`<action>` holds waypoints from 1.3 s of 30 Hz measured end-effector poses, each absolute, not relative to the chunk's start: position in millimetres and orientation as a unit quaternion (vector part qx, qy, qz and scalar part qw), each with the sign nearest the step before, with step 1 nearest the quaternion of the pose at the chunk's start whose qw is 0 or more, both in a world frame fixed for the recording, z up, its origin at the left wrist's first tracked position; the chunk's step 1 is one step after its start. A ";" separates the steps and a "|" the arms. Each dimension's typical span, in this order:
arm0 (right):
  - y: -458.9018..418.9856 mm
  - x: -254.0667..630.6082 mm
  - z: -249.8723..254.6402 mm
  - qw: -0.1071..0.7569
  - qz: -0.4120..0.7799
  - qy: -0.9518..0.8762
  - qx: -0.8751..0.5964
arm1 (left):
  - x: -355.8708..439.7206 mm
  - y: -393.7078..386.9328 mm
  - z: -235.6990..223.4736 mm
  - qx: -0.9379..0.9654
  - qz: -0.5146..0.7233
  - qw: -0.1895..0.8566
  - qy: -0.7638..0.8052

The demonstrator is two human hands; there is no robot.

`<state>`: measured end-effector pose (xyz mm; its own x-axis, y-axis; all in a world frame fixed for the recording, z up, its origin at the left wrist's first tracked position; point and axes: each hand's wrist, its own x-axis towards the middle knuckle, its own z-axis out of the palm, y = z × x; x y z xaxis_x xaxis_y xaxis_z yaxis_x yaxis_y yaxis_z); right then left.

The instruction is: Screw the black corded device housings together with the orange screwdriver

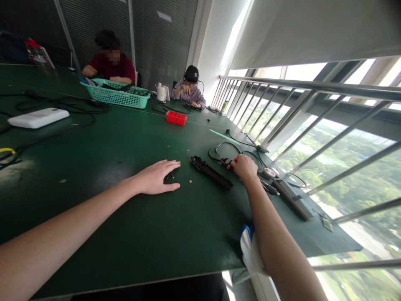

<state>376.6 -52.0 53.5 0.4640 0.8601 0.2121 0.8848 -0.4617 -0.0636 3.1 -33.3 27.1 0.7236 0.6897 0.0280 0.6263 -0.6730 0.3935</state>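
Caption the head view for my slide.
Left hand open over a green table, right hand pinching an orange-and-black item, black device between.

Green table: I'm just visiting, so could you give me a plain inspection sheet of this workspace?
Surface: green table, with small pale marks.
Job's things: long black part between left hand and right hand; tiny dark bits beside the left thumb; black-and-red piece at the right hand.
Clutter: red tray, turquoise basket, white device.
Hands: left fingers spread; right fingers curled, grip on the piece unclear.
Cables: black cables at the left; thin dark loop beyond the right hand.
Surroundings: metal railing and window at the right; person in dark red and person in a cap across the table.
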 end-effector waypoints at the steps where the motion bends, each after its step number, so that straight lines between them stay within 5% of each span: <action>1: -53.0 374.3 55.4 0.088 -0.078 -0.516 -0.849 | 4.1 -33.4 27.1 0.910 0.090 0.178 0.364; 9: -66.2 325.9 74.1 0.218 0.018 -0.734 -0.643 | 7.5 -36.2 28.4 0.897 0.079 0.176 0.398; 17: -62.7 327.3 64.6 0.025 0.102 -0.720 -0.687 | 6.8 -29.2 20.8 0.926 0.089 0.155 0.331; 26: -71.1 380.3 84.2 0.051 -0.083 -0.560 -0.823 | 8.0 -21.7 10.9 0.923 0.118 0.128 0.342; 39: -71.7 413.5 77.2 -0.001 -0.010 -0.565 -0.825 | 4.6 -18.0 6.4 0.918 0.122 0.137 0.353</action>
